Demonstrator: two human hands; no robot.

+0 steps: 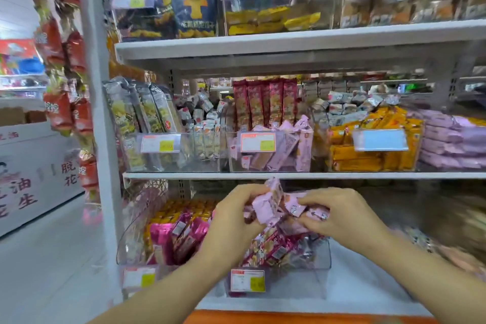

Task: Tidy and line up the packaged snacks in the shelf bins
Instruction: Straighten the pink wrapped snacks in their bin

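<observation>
2 hands on 1 bunch of pink packets (265,205), held over the clear bin (322,255) on the lower shelf. L hand (234,218) at 9 o'clock of the bunch, fingers curled round it. R hand (339,216) at 3 o'clock, thumb + fingertips pinching packet edges. Similar pink packs lie jumbled in the mid-shelf bin (234,163) at 12 o'clock. Handling, est.: light, soft crinkly film, slick; contents prob. crushable. Take flat faces w/ gentle squeeze, not crimped ends; small batches.
</observation>
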